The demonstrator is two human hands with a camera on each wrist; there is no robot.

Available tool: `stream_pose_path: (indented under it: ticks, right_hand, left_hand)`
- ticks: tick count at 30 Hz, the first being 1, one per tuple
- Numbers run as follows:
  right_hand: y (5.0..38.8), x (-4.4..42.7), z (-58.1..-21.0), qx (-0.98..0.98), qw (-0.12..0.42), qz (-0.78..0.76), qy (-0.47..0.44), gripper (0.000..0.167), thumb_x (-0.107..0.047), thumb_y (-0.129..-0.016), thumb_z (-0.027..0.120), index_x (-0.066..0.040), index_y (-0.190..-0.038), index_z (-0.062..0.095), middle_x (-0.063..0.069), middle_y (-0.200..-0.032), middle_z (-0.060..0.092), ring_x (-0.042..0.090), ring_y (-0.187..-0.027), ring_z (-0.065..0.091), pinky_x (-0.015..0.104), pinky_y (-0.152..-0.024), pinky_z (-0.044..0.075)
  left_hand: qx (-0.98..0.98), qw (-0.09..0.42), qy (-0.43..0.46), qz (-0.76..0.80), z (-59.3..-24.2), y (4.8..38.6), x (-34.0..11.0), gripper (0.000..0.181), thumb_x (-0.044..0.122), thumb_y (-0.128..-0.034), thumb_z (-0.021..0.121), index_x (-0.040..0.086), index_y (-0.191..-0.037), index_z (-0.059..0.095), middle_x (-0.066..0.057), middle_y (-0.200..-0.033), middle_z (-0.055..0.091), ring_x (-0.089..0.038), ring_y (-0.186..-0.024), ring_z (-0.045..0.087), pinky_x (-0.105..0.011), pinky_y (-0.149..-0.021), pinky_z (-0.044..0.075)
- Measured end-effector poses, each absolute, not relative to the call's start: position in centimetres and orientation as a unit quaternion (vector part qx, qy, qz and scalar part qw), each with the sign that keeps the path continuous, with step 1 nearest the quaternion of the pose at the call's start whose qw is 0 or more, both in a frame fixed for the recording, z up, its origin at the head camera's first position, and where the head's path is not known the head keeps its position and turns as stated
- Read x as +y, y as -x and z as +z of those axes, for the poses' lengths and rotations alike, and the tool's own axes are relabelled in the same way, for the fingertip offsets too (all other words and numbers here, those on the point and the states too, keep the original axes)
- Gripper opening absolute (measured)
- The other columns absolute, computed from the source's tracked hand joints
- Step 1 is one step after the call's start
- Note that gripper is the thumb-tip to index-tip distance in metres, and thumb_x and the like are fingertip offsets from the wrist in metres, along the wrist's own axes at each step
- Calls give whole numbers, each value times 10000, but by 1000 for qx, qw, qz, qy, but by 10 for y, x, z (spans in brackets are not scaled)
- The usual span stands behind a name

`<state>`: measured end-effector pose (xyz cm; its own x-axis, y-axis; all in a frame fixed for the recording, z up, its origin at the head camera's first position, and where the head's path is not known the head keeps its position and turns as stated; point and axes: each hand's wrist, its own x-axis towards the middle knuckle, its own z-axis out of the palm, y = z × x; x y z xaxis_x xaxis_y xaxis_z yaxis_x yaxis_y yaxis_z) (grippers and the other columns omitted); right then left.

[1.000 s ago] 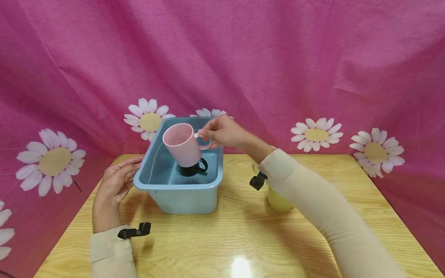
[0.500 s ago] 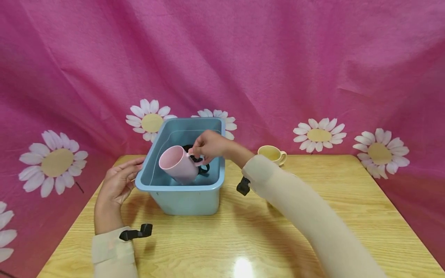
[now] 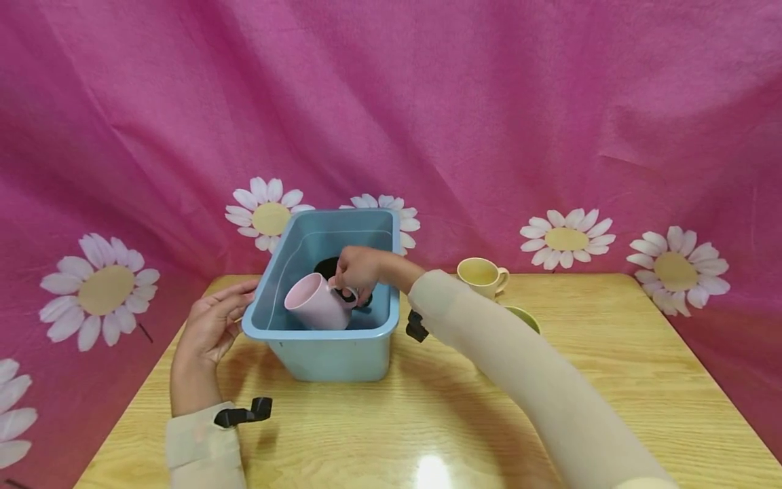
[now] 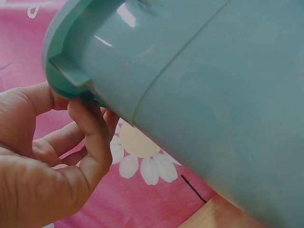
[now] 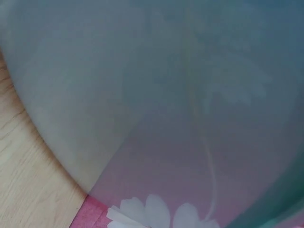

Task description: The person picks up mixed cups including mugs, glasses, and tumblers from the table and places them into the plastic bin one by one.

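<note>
A blue-grey plastic tub (image 3: 332, 360) stands on the table. My right hand (image 3: 359, 268) reaches into it and pinches the handle of a pink mug (image 3: 319, 309). The mug tilts, mouth toward the left, in the tub's near part; whether it touches the bottom cannot be told. Behind it sits a black mug (image 3: 326, 267), mostly hidden by the hand and the pink mug. At the tub's left rim my left hand (image 3: 210, 324) grips the edge, its fingers (image 4: 92, 137) curled at the lip in the left wrist view. The right wrist view shows the tub's wall (image 5: 118, 85), not the hand.
Right of the tub stands a yellow mug (image 3: 479, 273) with its handle to the right. A green-rimmed cup (image 3: 525, 318) is partly hidden behind my right sleeve (image 3: 501, 353). The wooden table (image 3: 342, 435) ends at a pink flowered cloth (image 3: 464, 136) behind.
My right hand has lowered the pink mug from above the black one into the tub, tilting it more leftward. The yellow mug has come into sight. The left hand stays at the rim.
</note>
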<state>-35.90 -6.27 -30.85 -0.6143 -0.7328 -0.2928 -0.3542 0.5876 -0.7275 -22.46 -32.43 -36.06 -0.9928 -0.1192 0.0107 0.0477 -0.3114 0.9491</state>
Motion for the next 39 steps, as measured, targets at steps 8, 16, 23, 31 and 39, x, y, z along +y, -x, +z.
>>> stream_pose_path:
  ticks: [8,16,23,31,39]
  right_hand:
    - [359,-73,-319,854,339,-241,312,376,-197,-1083,538,94,-962,744,259,-968,707,298,-742,713,393,-746,632]
    - [361,-72,-319,851,368,-223,300,319,-183,-1088,521,57,-1021,719,215,-968,709,307,-815,704,395,-766,630]
    - [361,-71,-322,852,363,-242,290,302,-108,-1032,609,172,-966,701,175,-750,618,284,-714,629,484,-833,615]
    - [357,-78,-329,885,316,-169,299,236,-90,-986,678,91,-838,715,74,-661,541,221,-668,641,366,-741,627]
    - [356,-76,-328,891,312,-149,294,179,-28,-1002,609,63,-924,741,133,-806,637,250,-719,676,388,-778,627]
  left_hand:
    - [-588,54,-30,-807,-361,225,-326,225,7,-989,646,101,-1115,806,7,-1004,775,-125,-840,747,-263,-776,609]
    - [-582,59,-15,-811,-361,225,-324,234,-2,-993,633,82,-1136,798,0,-1002,779,-123,-841,752,-262,-780,605]
    - [-577,52,-16,-815,-362,225,-324,260,-26,-1000,605,105,-1079,815,0,-996,778,-110,-835,745,-252,-765,609]
    - [-575,46,-25,-816,-361,223,-325,246,-2,-999,623,136,-1033,824,8,-989,781,-104,-841,744,-244,-749,611]
    - [-573,43,-11,-818,-361,224,-324,286,-31,-1002,598,141,-1011,827,0,-988,782,-102,-822,747,-241,-726,612]
